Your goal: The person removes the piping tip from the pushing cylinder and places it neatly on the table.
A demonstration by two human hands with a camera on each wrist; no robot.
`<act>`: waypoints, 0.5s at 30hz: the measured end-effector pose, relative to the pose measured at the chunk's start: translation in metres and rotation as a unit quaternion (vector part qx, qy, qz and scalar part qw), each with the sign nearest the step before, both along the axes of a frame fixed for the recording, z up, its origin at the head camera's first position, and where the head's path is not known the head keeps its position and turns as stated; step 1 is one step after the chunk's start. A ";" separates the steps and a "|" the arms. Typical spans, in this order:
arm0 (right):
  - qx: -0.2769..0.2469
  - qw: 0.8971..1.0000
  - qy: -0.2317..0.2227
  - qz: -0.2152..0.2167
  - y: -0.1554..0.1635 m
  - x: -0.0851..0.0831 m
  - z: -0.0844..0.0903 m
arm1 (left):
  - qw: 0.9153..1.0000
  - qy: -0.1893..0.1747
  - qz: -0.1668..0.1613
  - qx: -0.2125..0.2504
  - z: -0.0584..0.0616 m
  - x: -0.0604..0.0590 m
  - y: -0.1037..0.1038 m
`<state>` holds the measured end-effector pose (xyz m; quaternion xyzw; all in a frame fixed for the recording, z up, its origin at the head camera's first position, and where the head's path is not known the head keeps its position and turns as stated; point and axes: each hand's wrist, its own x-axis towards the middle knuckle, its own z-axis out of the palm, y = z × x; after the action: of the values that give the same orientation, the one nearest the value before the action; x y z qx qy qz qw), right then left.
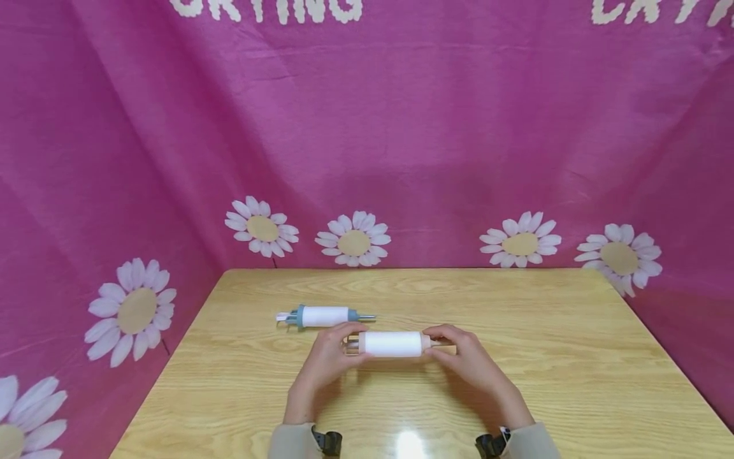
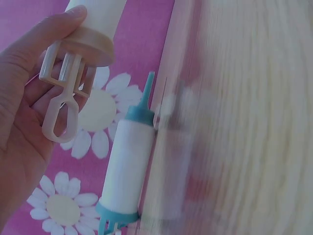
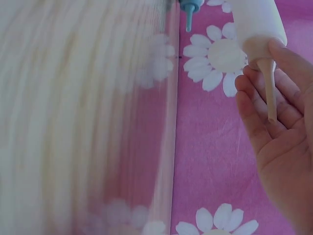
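While both hands (image 1: 327, 357) (image 1: 467, 360) grip it — smooth cream plastic syringe (image 1: 392, 344).

Pink daisy-print cloth backdrop (image 1: 401, 127) on three sides; light wooden table (image 1: 573, 357).

Head cam sits above, looking forward and down over the table (image 1: 516, 382) toward the pink backdrop (image 1: 401, 127), hands mid-distance. Left wrist cam is right up close behind the left hand (image 2: 24, 112), looking past it along the table edge. Right wrist cam does the same from the right hand (image 3: 283, 142). All three catch the beige syringe (image 1: 392, 344); each also shows the blue syringe (image 2: 128, 171).
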<state>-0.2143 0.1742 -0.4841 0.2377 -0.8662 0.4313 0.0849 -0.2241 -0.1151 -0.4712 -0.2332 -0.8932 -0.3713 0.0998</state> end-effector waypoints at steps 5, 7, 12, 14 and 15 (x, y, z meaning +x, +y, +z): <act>0.001 1.000 0.022 -0.008 0.008 0.002 0.001 | 1.000 -0.011 -0.007 0.007 0.002 -0.001 0.008; 0.002 0.999 0.033 -0.010 0.011 0.003 0.001 | 1.000 -0.010 -0.011 0.009 0.002 -0.001 0.011; 0.013 0.999 0.039 -0.025 0.019 0.005 0.001 | 1.000 -0.007 -0.020 0.015 0.003 0.000 0.020; 0.016 0.999 0.036 -0.034 0.023 0.007 0.003 | 1.000 -0.007 -0.025 0.015 0.003 0.000 0.023; 0.015 0.999 0.035 -0.036 0.025 0.007 0.004 | 0.999 -0.008 -0.028 0.016 0.004 0.000 0.025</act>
<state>-0.2068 0.1996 -0.4804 0.2224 -0.8772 0.4061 0.1271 -0.2245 -0.0901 -0.4675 -0.2533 -0.8813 -0.3896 0.0863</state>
